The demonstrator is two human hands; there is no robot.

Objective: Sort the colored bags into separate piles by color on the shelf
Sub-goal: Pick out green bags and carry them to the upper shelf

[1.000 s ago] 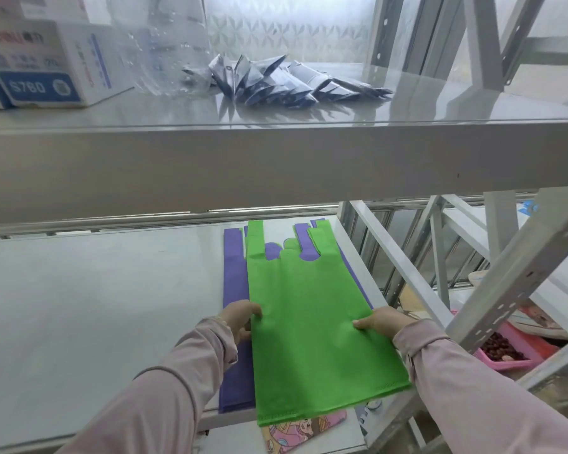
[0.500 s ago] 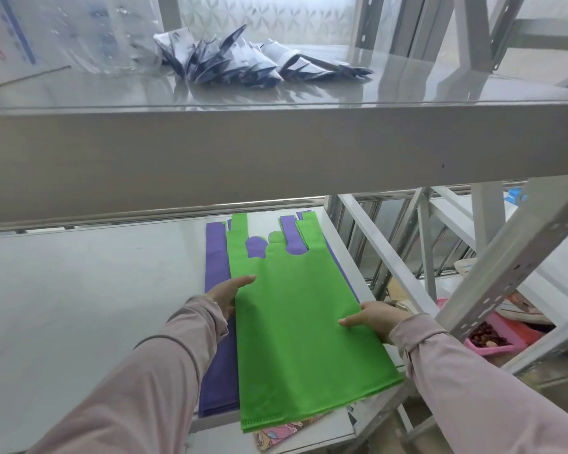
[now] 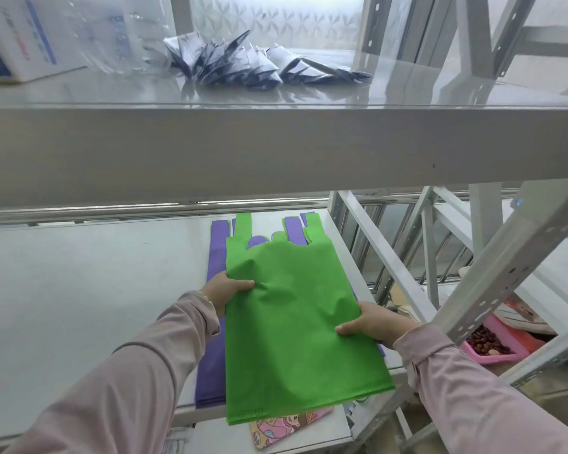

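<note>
A green vest-style bag (image 3: 295, 329) lies over a pile of purple bags (image 3: 215, 348) at the right end of the lower shelf (image 3: 79, 290). My left hand (image 3: 225, 290) pinches the green bag's left edge, thumb on top. My right hand (image 3: 371, 322) grips its right edge, and the fabric wrinkles between the two hands. The bag's bottom hangs past the shelf's front edge. Purple handles (image 3: 294, 229) show behind the green handles at the back.
The upper shelf (image 3: 276, 149) crosses the view and carries a heap of dark folded packets (image 3: 243, 65), clear plastic wrap (image 3: 118, 37) and a white box (image 3: 17, 44). A cartoon-printed item (image 3: 286, 427) lies below the green bag. Metal frame struts (image 3: 492, 280) and a pink basket (image 3: 495, 345) stand right.
Both hands have closed on the green bag's edges and raised it slightly, so it now wrinkles. Before, the hands lay flat beside it.
</note>
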